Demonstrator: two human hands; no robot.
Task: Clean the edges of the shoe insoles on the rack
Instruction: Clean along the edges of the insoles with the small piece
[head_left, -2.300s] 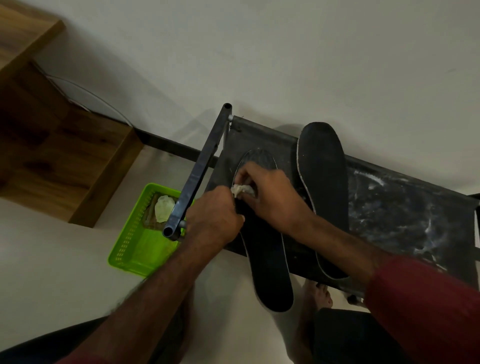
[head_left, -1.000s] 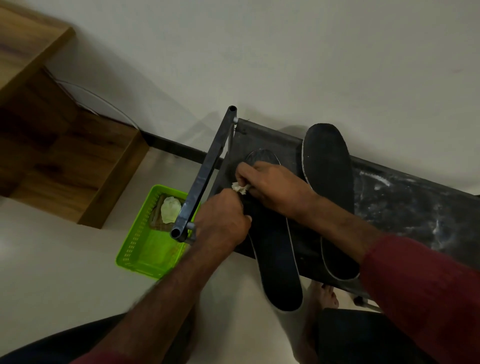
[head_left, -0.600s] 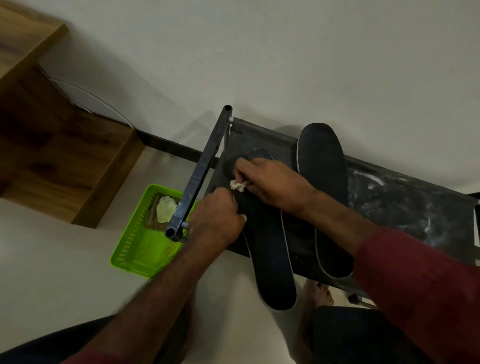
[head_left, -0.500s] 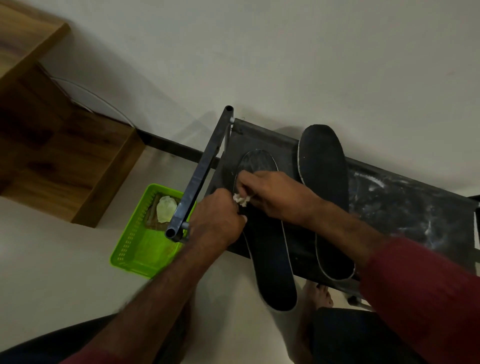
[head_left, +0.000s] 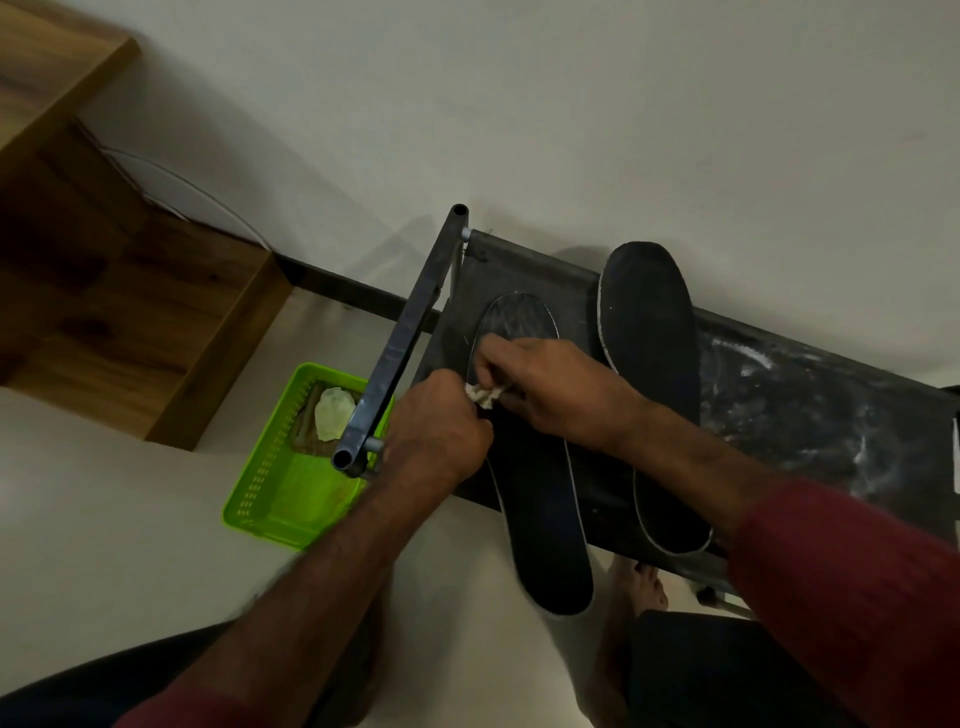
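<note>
The left insole (head_left: 540, 493) lies lengthwise across the dark shelf of the rack (head_left: 810, 415), black face up, thin pale rim showing. Its toe points at the wall and its heel end hangs well out over the rack's front edge, above the floor. Your right hand (head_left: 550, 395) reaches across its forward half and pinches a small crumpled white wad (head_left: 485, 395) between thumb and bunched fingertips, holding it down at the insole's left rim. Your left hand (head_left: 441, 431) sits just beside the wad, touching it. The back of the hand faces up and the fingers are curled under at that same rim; you cannot tell whether they actually grip the insole.

The right insole (head_left: 654, 395) lies beside the first, also black with a pale rim. It is set further back, so its toe leans up against the wall (head_left: 571, 104) and its heel reaches the rack's front edge. The two insoles lie apart. To their right the shelf is streaked with whitish smears.

A grey tube (head_left: 400, 348) forms the rack's left side rail, right by your left wrist. Below it on the floor (head_left: 104, 493) stands a bright green basket (head_left: 280, 499) with a pale lump (head_left: 332, 413) in its far end. A wooden unit (head_left: 130, 312) stands further left. Your bare foot (head_left: 639, 587) shows beneath the overhanging heel, and a dark red sleeve (head_left: 857, 597) covers your right forearm.
</note>
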